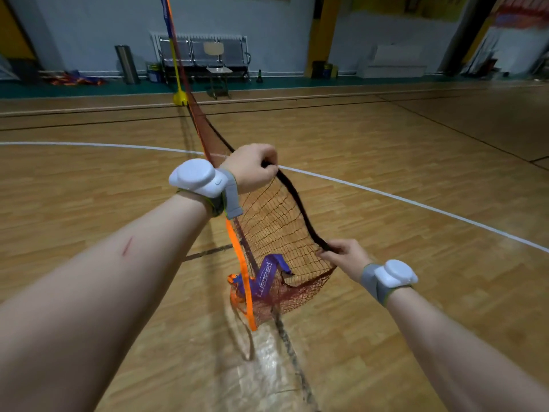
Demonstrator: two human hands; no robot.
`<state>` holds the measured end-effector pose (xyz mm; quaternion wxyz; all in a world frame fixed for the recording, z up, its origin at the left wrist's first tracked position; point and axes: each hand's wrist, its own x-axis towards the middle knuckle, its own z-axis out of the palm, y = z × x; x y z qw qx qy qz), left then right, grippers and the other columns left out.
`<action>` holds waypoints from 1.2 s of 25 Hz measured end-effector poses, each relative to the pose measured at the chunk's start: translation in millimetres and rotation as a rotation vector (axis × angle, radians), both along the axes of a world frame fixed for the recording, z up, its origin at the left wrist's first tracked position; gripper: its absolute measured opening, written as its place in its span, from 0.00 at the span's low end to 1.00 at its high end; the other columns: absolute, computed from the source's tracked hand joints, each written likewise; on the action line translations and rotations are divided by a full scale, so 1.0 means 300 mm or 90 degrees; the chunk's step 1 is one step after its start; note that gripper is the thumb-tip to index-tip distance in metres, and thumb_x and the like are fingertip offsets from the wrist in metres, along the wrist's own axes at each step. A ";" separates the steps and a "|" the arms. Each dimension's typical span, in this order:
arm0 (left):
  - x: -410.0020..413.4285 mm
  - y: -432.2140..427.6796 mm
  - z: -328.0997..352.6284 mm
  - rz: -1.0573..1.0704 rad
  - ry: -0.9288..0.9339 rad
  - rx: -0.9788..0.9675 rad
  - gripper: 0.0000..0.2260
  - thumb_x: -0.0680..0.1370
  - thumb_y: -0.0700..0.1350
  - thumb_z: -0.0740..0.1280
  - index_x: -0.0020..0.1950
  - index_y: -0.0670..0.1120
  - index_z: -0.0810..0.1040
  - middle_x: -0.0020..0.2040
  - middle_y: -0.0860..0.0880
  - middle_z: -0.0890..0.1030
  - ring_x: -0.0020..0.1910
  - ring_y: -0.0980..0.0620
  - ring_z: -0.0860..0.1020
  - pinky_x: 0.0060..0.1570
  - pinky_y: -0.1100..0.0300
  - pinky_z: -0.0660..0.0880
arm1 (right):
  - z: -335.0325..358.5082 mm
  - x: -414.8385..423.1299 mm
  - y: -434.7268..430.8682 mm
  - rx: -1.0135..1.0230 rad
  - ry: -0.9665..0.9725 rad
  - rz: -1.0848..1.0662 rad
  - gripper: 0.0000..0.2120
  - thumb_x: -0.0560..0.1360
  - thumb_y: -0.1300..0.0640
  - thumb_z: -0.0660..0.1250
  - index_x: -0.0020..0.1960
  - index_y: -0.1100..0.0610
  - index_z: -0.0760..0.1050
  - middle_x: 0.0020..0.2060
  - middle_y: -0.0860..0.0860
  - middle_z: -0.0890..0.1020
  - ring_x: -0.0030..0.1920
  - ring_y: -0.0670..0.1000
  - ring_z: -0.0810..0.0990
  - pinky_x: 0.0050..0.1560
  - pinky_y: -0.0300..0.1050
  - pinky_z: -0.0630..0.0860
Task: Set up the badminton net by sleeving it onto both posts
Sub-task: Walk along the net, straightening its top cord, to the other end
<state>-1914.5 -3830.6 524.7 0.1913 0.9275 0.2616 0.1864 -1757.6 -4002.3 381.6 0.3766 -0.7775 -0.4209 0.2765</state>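
Note:
A dark red badminton net (267,221) with a black edge band, an orange band and a purple sleeve (266,276) stretches from the far yellow post (176,63) toward me. The far end is up on that post, which stands on a yellow base (180,98). My left hand (252,168) grips the black band higher up. My right hand (346,254) pinches the same band lower down, closer to me. The net's loose end hangs bunched between my arms, just above the floor. No second post shows.
Wooden court floor (386,144) with white and black lines lies all round. At the back wall stand a row of metal seats (205,52), a chair (218,69), a steel bin (127,63) and a small dark cone (259,76).

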 end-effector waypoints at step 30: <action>-0.058 -0.396 -0.035 -0.256 0.072 -0.003 0.05 0.75 0.39 0.65 0.48 0.43 0.79 0.44 0.46 0.79 0.44 0.47 0.76 0.47 0.56 0.72 | 0.114 -0.236 -0.214 0.166 -0.026 -0.052 0.09 0.72 0.67 0.68 0.48 0.60 0.71 0.44 0.53 0.77 0.48 0.51 0.76 0.51 0.37 0.73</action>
